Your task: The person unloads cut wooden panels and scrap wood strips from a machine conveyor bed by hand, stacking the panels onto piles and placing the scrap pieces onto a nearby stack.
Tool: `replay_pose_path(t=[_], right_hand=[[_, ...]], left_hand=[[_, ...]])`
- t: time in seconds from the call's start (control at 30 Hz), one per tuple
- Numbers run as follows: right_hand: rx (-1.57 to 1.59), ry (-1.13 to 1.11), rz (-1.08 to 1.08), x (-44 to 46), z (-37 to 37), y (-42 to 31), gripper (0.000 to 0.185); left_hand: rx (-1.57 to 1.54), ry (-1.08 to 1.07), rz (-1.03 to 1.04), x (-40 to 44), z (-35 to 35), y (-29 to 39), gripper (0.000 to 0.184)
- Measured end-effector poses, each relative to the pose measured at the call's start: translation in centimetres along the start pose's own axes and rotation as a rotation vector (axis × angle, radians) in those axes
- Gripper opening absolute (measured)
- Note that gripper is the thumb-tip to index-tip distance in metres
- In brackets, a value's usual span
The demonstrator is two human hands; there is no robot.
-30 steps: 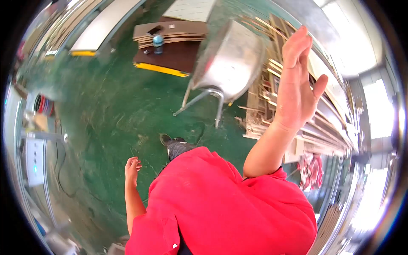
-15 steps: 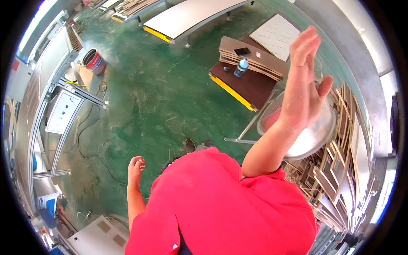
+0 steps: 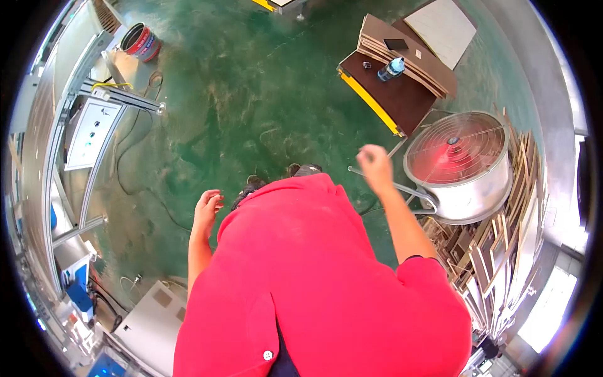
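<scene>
My left hand (image 3: pixel 207 212) hangs beside the red shirt (image 3: pixel 326 270), its fingers loosely bent and a little apart, with nothing in it. On the other side my right hand (image 3: pixel 377 168) is in the air with its fingers curled in. Nothing shows in its grip. It appears near the tubular metal stand (image 3: pixel 411 190) of a big round drum fan (image 3: pixel 455 147); I cannot tell whether they touch. Under me, the dark shoes (image 3: pixel 308 169) stand on the green floor (image 3: pixel 251 94).
A low dark platform (image 3: pixel 377 97) bears stacked boards (image 3: pixel 408 63), a water bottle (image 3: pixel 391 69) and a phone (image 3: pixel 396 44). Wood offcuts (image 3: pixel 502 245) pile up at right. A metal frame (image 3: pixel 103 166), a bucket (image 3: pixel 141 43) and a floor cable (image 3: pixel 141 198) lie left.
My right hand has come down from a raised, spread position and its fingers have curled. The view has shifted, so the whole fan shows and the long far table has mostly left the picture.
</scene>
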State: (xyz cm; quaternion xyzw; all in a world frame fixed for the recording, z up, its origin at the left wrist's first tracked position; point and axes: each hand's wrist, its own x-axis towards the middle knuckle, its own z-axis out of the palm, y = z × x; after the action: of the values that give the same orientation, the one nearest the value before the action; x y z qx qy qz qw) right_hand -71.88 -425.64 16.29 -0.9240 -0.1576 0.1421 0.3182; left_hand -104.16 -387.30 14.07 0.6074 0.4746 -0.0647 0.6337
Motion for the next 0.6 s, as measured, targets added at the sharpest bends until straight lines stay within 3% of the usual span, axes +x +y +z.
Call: replay_pose_path(t=[0.03,0.07,0.13,0.23,0.33,0.6], right_hand=[[0.719,0.090,0.284,1.9,-0.3,1.9,0.037],[0.995,0.196,0.450,3.2,-4.2,-3.0,0.041],[1.934,0.106,0.135,4.6,-8.6,-9.9,0.049],[2.470,0.116,-0.230,4.9,-11.7,-19.2,0.063],[2.684,-0.041,-0.431,4.3,-12.9,-24.7,0.067],[2.784,-0.227,-0.523,3.7,-14.2,-30.0,0.066]], left_hand=[[0.008,0.009,-0.014,0.6,-0.9,0.4,0.027],[0.012,0.015,0.000,1.6,-1.9,1.1,0.027],[0.027,0.011,0.009,3.0,-3.6,1.9,0.027],[0.089,-0.013,0.088,4.6,-3.9,5.5,0.028],[0.103,-0.082,0.192,5.9,-3.5,8.5,0.029],[0.080,-0.127,0.264,7.0,-2.7,10.5,0.028]])
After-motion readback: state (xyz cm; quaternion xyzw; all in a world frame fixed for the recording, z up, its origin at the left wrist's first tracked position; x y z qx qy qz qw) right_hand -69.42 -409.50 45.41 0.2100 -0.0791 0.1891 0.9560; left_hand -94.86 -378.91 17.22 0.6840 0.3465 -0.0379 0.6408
